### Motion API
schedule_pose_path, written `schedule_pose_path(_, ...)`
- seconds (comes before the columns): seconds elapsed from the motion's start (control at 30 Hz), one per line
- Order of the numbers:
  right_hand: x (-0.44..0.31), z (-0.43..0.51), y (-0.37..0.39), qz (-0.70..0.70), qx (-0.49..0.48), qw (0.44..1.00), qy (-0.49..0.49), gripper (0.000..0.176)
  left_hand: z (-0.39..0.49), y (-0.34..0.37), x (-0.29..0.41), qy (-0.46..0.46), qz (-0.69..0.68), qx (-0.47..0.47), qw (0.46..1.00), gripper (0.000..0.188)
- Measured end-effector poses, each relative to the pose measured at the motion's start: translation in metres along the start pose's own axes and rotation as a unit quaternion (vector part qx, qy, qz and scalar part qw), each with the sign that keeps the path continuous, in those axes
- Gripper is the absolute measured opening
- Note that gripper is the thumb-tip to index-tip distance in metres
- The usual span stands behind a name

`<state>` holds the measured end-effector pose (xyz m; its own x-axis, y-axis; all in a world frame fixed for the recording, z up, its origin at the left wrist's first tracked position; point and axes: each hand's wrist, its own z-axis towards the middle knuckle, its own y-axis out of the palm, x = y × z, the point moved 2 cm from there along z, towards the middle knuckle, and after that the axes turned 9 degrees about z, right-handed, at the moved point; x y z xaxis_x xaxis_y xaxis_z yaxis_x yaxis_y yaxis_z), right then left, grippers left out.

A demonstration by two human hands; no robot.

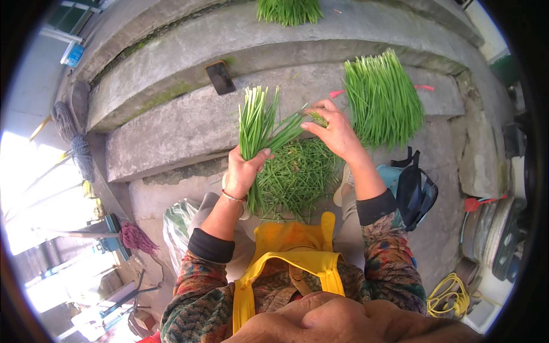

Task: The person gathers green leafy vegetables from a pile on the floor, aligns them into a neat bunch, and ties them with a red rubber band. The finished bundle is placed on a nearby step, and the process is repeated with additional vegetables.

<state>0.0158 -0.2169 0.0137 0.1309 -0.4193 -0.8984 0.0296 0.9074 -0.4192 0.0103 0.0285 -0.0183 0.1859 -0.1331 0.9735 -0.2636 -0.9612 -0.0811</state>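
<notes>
My left hand is closed around a bunch of long green stalks, likely garlic chives, with their pale cut ends pointing up and away from me. To its right, my right hand pinches a few stalk ends between thumb and fingers, beside some stalks that fan out from the bunch. Beneath both hands lies a heap of loose green trimmings on the ground. A thick, neat bundle of the same greens rests on the concrete step at the right, with pink ties showing beside it.
A phone lies on the concrete step. Farther up is another green bundle. A clear plastic bag is at my left, a black and blue bag at my right. Mops and a yellow hose are around the edges.
</notes>
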Motion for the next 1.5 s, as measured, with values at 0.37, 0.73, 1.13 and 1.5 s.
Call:
schedule_pose_path(0.37,0.002,0.001,-0.002,0.004,-0.001,0.999,-0.033,0.032,-0.002,-0.003,-0.001,-0.012,0.024,-0.02,0.999,0.005)
schedule_pose_path(0.73,0.007,0.003,-0.002,0.524,0.058,0.836,0.152,0.016,-0.001,-0.004,0.002,-0.07,-0.062,-0.067,0.993,0.006)
schedule_pose_path(1.13,0.028,0.004,-0.027,0.307,0.166,0.913,0.21,0.023,-0.001,-0.015,0.006,-0.117,-0.221,-0.077,0.965,0.014)
schedule_pose_path(1.5,0.001,0.0,0.02,0.544,0.08,0.824,0.137,0.018,-0.002,0.006,0.009,-0.143,-0.198,-0.103,0.964,0.019)
